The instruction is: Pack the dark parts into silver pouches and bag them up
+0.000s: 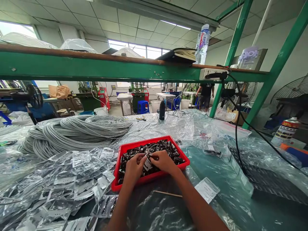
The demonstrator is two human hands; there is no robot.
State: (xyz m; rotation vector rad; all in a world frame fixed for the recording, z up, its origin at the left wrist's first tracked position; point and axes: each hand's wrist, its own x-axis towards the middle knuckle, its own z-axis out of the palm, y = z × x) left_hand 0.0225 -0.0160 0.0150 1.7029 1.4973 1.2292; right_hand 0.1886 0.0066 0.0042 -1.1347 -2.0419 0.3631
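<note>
Over a red tray (151, 177) full of small black parts (166, 146), my two hands meet at a small clear plastic bag (147, 165). My left hand (136, 165) pinches one side of the bag between thumb and fingers. On the other side, my right hand (162, 160) is closed at the bag's upper edge. Whether a black part is inside the bag is hard to make out. A heap of filled clear bags (72, 183) lies left of the tray, and a small stack of flat bags (207, 190) rests to its right.
Coiled grey cable (79, 131) lies at the back left. A dark bottle (162, 110) stands behind the tray. At the right are a black ridged tray (276, 183), hanging black cables (237, 128) and a spray can (286, 131). A green shelf (108, 69) spans above; a person (205, 94) stands far off.
</note>
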